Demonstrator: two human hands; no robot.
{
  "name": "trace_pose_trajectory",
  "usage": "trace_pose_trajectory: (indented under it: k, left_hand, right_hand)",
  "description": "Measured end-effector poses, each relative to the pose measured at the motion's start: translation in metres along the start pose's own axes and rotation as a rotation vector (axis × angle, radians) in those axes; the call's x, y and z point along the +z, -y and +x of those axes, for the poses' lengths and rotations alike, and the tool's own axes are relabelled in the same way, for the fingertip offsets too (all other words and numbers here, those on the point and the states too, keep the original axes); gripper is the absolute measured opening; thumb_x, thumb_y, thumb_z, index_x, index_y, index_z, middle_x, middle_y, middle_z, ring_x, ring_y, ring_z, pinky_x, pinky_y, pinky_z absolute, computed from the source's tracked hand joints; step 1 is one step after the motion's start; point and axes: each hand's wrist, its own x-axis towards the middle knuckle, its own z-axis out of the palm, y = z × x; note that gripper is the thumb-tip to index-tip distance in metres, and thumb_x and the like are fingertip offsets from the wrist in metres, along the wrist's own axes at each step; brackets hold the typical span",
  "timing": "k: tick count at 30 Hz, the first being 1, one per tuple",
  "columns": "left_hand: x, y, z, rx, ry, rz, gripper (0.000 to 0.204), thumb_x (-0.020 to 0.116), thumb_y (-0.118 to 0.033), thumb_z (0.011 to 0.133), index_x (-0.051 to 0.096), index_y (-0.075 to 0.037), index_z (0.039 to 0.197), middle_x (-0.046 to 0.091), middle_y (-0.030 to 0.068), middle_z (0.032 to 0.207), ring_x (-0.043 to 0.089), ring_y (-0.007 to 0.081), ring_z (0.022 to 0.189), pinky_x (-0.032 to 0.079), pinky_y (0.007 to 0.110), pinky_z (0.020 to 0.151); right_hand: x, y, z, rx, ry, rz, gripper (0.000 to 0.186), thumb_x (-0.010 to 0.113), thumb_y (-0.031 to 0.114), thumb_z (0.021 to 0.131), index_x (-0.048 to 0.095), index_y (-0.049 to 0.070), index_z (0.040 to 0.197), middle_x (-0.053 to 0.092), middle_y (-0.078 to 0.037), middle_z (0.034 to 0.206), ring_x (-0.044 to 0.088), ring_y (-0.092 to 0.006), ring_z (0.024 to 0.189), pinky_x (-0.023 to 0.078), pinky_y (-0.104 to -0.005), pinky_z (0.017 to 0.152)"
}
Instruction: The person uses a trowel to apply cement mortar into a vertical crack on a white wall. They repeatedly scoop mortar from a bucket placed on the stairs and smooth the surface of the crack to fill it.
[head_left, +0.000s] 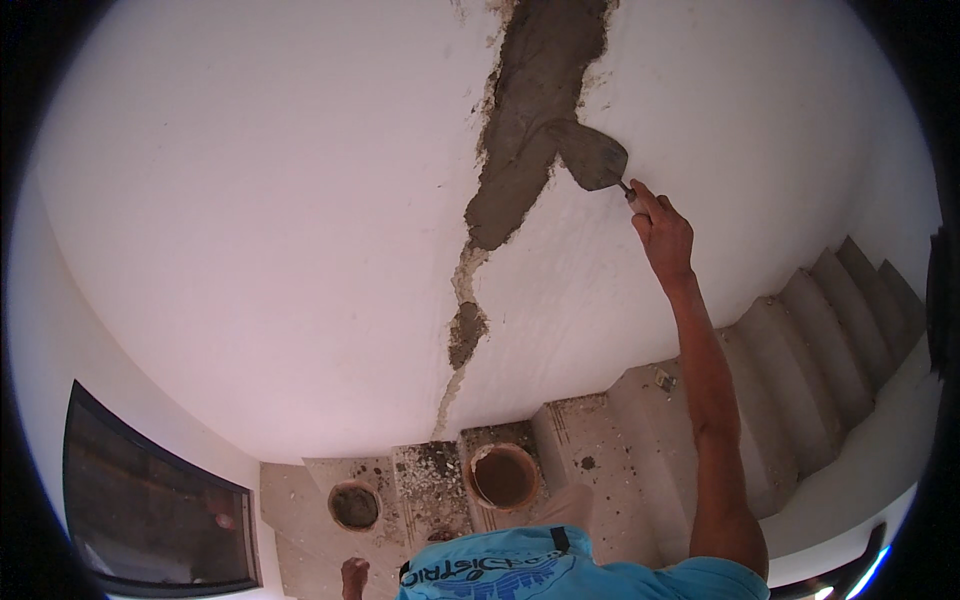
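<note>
The person's right hand (665,232) is wrapped round the handle of the trowel (597,158), arm stretched up, apparently so the blade can press on the mortar's right edge. The left hand (355,578) hangs low, well apart; whether it holds anything is unclear. The mortar (535,95) lies up-left of the right hand, on the wall (280,220); two buckets (377,510) stand below, probably for easy reach.

Grey stairs (645,430) line white walls (250,250) (dark-framed window (150,500), lower left)
</note>
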Motion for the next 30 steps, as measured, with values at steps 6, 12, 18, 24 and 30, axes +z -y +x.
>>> trace_pose_trajectory:
  k: [6, 12, 18, 24, 30]
  left_hand:
    - [0.001, -0.007, -0.003, 0.053, -0.059, -0.011, 0.002, 0.067, -0.011, 0.062, 0.066, -0.012, 0.064, 0.066, 0.0112, 0.07, 0.066, 0.031, 0.068, 0.053, 0.043, 0.061]
    - [-0.003, -0.005, 0.0, -0.004, 0.059, 0.057, 0.007, 0.065, -0.009, 0.063, 0.068, -0.014, 0.067, 0.066, 0.0122, 0.072, 0.066, 0.0321, 0.071, 0.053, 0.043, 0.063]
    - [-0.02, -0.018, 0.017, -0.076, 0.0, -0.046, 0.006, 0.062, -0.011, 0.066, 0.067, -0.012, 0.069, 0.067, 0.0131, 0.077, 0.066, 0.0336, 0.076, 0.053, 0.044, 0.067]
    - [-0.011, -0.014, 0.003, -0.103, -0.028, -0.051, 0.008, 0.065, -0.007, 0.064, 0.067, -0.011, 0.07, 0.068, 0.0119, 0.075, 0.065, 0.0328, 0.068, 0.053, 0.043, 0.06]
    - [0.004, 0.006, -0.023, -0.184, 0.081, -0.175, 0.007, 0.064, -0.014, 0.069, 0.07, -0.011, 0.071, 0.069, 0.0135, 0.077, 0.066, 0.0294, 0.068, 0.053, 0.04, 0.059]
  right_hand:
    - [-0.018, -0.001, -0.026, 0.051, 0.064, -0.049, 0.045, 0.061, 0.011, 0.085, 0.059, 0.015, 0.13, 0.06, -0.011, 0.08, 0.064, -0.0263, 0.07, 0.054, -0.0389, 0.062]
    - [-0.015, 0.026, -0.029, 0.147, 0.019, 0.195, 0.045, 0.06, 0.01, 0.084, 0.06, 0.014, 0.129, 0.065, -0.014, 0.09, 0.066, -0.0286, 0.075, 0.054, -0.0385, 0.066]
    - [0.014, 0.058, -0.01, 0.233, 0.008, 0.474, 0.04, 0.057, 0.013, 0.086, 0.062, 0.009, 0.126, 0.066, -0.017, 0.087, 0.066, -0.0304, 0.076, 0.052, -0.0405, 0.07]
    - [0.031, 0.079, -0.031, 0.151, 0.085, 0.403, 0.04, 0.057, 0.013, 0.087, 0.061, 0.011, 0.127, 0.065, -0.017, 0.087, 0.065, -0.0333, 0.074, 0.052, -0.0423, 0.067]
    - [0.054, 0.084, -0.069, 0.085, 0.142, 0.39, 0.043, 0.06, 0.013, 0.084, 0.06, 0.013, 0.126, 0.06, -0.014, 0.079, 0.063, -0.0315, 0.066, 0.051, -0.0426, 0.06]
